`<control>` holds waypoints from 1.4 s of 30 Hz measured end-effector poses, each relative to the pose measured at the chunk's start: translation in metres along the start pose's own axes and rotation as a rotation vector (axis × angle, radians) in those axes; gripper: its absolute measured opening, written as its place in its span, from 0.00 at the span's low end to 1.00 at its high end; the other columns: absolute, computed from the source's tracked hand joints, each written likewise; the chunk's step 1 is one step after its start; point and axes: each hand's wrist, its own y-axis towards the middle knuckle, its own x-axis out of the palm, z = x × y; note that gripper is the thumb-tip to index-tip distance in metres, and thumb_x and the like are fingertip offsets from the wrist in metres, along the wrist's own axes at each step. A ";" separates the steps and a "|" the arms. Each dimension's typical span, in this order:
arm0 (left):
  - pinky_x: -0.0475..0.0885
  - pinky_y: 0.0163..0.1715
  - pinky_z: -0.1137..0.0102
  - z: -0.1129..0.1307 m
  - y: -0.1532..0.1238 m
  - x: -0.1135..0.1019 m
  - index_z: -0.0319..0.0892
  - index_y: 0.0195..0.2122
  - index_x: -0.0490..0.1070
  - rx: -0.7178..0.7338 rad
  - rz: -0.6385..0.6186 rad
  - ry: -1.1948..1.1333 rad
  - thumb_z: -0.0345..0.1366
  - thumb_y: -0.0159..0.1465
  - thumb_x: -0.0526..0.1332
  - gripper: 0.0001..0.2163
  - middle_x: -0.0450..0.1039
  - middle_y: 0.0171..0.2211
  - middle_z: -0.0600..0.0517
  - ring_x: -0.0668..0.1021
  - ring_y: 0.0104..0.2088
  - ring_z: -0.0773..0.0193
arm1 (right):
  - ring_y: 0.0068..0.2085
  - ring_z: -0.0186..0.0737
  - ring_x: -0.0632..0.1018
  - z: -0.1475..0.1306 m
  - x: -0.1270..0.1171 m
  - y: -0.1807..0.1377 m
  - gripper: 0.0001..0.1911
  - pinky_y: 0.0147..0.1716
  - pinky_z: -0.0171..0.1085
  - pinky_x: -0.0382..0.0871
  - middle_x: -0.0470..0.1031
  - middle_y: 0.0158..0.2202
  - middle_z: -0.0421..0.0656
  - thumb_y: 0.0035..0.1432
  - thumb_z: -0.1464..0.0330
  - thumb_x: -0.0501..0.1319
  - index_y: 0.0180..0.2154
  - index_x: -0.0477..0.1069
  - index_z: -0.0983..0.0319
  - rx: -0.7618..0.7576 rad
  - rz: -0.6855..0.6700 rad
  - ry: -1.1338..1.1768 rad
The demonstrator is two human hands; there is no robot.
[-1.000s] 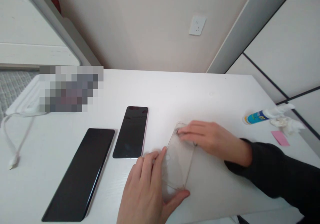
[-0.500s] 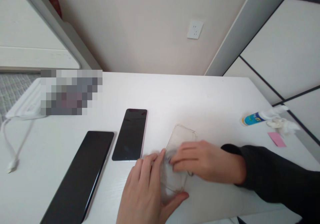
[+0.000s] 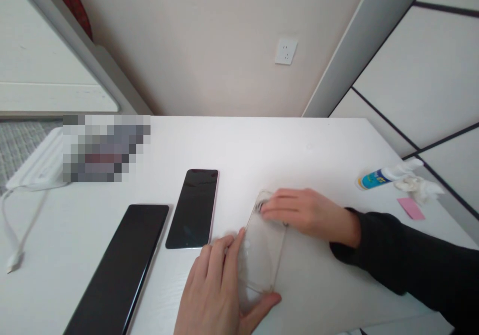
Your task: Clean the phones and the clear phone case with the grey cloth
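A clear phone case (image 3: 262, 247) lies on the white table in front of me. My left hand (image 3: 215, 282) holds it, with the fingers along its left side and the thumb at its near end. My right hand (image 3: 299, 212) rests over the far end of the case. Its fingers are bent together and press down on the case. A small greyish bit shows at the fingertips, too little to name. Left of the case lies a phone (image 3: 192, 207) with a dark screen. Nearer to me on the left is a larger black tablet-like device (image 3: 119, 267).
A white cable (image 3: 18, 255) hangs by a white power strip (image 3: 37, 160) at the left, beside a blurred-out object (image 3: 107, 150). On the right lie a blue and white bottle (image 3: 377, 177), crumpled tissue (image 3: 419, 187) and a pink note (image 3: 410, 208). A wall stands behind.
My right hand has moved away from me along the case, from its middle to its far end. My left hand keeps its hold. The view has tilted slightly.
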 end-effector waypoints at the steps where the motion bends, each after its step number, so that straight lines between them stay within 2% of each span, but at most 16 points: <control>1: 0.79 0.44 0.60 0.000 0.000 0.000 0.31 0.62 0.63 -0.003 -0.003 -0.001 0.65 0.61 0.61 0.42 0.74 0.47 0.41 0.79 0.46 0.51 | 0.48 0.42 0.78 0.000 0.000 0.000 0.13 0.47 0.40 0.78 0.82 0.48 0.48 0.73 0.75 0.53 0.46 0.77 0.68 0.029 0.022 -0.025; 2: 0.80 0.43 0.60 0.000 0.000 0.000 0.32 0.62 0.63 -0.002 -0.004 -0.002 0.65 0.61 0.61 0.42 0.74 0.47 0.41 0.79 0.46 0.51 | 0.47 0.42 0.78 -0.002 0.001 0.001 0.13 0.47 0.41 0.78 0.82 0.47 0.48 0.73 0.75 0.53 0.45 0.77 0.69 0.023 0.018 -0.024; 6: 0.80 0.44 0.59 0.000 0.001 0.000 0.32 0.61 0.64 0.027 0.015 -0.015 0.65 0.62 0.61 0.40 0.75 0.47 0.40 0.79 0.46 0.51 | 0.44 0.37 0.78 -0.015 0.005 0.003 0.11 0.46 0.34 0.76 0.82 0.46 0.44 0.72 0.73 0.56 0.40 0.77 0.66 -0.174 -0.105 0.132; 8: 0.79 0.44 0.59 -0.001 0.000 0.000 0.32 0.61 0.64 0.014 0.014 -0.022 0.65 0.62 0.61 0.41 0.75 0.48 0.40 0.79 0.47 0.50 | 0.45 0.37 0.79 -0.009 0.003 0.002 0.10 0.46 0.34 0.76 0.82 0.46 0.45 0.71 0.74 0.57 0.42 0.77 0.66 -0.124 -0.085 0.132; 11: 0.79 0.44 0.58 -0.001 0.000 0.000 0.34 0.62 0.63 -0.023 0.001 -0.034 0.64 0.61 0.63 0.41 0.75 0.48 0.41 0.79 0.47 0.49 | 0.49 0.40 0.79 0.007 -0.001 -0.001 0.13 0.49 0.41 0.77 0.81 0.50 0.49 0.70 0.79 0.53 0.47 0.76 0.66 0.068 0.007 0.051; 13: 0.79 0.44 0.58 -0.001 -0.001 0.001 0.34 0.63 0.63 -0.028 0.000 -0.038 0.64 0.60 0.63 0.41 0.74 0.48 0.41 0.79 0.47 0.49 | 0.49 0.40 0.79 0.006 0.001 -0.001 0.13 0.49 0.41 0.77 0.80 0.53 0.50 0.70 0.78 0.54 0.46 0.77 0.65 0.099 0.018 0.068; 17: 0.78 0.46 0.58 0.000 -0.001 0.002 0.33 0.62 0.63 -0.004 0.010 -0.031 0.65 0.61 0.62 0.41 0.74 0.49 0.40 0.78 0.49 0.49 | 0.46 0.35 0.79 -0.016 0.010 0.002 0.11 0.47 0.33 0.76 0.81 0.50 0.43 0.72 0.72 0.56 0.41 0.77 0.64 -0.101 -0.084 0.224; 18: 0.78 0.46 0.58 0.000 0.000 0.002 0.33 0.62 0.63 -0.003 0.008 -0.031 0.65 0.61 0.61 0.41 0.74 0.49 0.40 0.78 0.49 0.49 | 0.46 0.35 0.79 -0.018 0.010 0.002 0.11 0.47 0.32 0.76 0.81 0.50 0.42 0.73 0.72 0.56 0.42 0.77 0.64 -0.094 -0.097 0.217; 22: 0.79 0.44 0.58 0.002 0.001 0.000 0.34 0.62 0.63 -0.032 -0.004 -0.035 0.65 0.61 0.61 0.41 0.74 0.48 0.40 0.79 0.47 0.50 | 0.50 0.39 0.80 -0.007 0.005 0.001 0.13 0.49 0.38 0.77 0.80 0.53 0.47 0.74 0.71 0.54 0.47 0.77 0.65 0.162 -0.025 0.022; 24: 0.78 0.44 0.58 0.002 0.001 0.000 0.34 0.62 0.63 -0.036 -0.005 -0.036 0.65 0.62 0.61 0.40 0.74 0.48 0.40 0.79 0.47 0.50 | 0.51 0.41 0.80 -0.005 0.004 0.000 0.13 0.49 0.39 0.78 0.80 0.52 0.48 0.74 0.72 0.53 0.47 0.77 0.67 0.118 -0.012 -0.004; 28: 0.78 0.45 0.58 0.001 0.000 -0.002 0.34 0.62 0.63 -0.011 0.012 -0.037 0.65 0.63 0.60 0.39 0.74 0.48 0.40 0.79 0.47 0.50 | 0.45 0.38 0.80 -0.011 0.005 0.001 0.13 0.41 0.35 0.79 0.81 0.47 0.45 0.73 0.73 0.54 0.43 0.77 0.67 -0.109 -0.051 0.047; 33: 0.78 0.45 0.58 0.001 0.000 -0.002 0.32 0.62 0.63 -0.032 0.000 -0.030 0.65 0.62 0.60 0.41 0.74 0.48 0.40 0.78 0.47 0.50 | 0.49 0.43 0.79 -0.009 0.001 0.001 0.13 0.42 0.39 0.80 0.82 0.49 0.50 0.73 0.76 0.52 0.46 0.76 0.71 -0.018 0.032 -0.185; 38: 0.77 0.47 0.58 0.002 -0.001 0.000 0.33 0.61 0.64 -0.015 0.006 -0.045 0.63 0.65 0.58 0.37 0.74 0.49 0.40 0.78 0.48 0.50 | 0.44 0.37 0.80 -0.017 0.004 0.002 0.15 0.34 0.33 0.77 0.82 0.47 0.47 0.73 0.74 0.52 0.40 0.78 0.66 -0.213 -0.008 -0.072; 42: 0.77 0.45 0.57 0.003 0.000 -0.001 0.33 0.61 0.63 -0.053 -0.024 -0.061 0.64 0.60 0.63 0.41 0.72 0.49 0.40 0.77 0.48 0.49 | 0.50 0.43 0.79 -0.005 0.001 0.001 0.14 0.43 0.38 0.80 0.82 0.48 0.50 0.73 0.75 0.52 0.45 0.77 0.69 -0.071 0.047 -0.160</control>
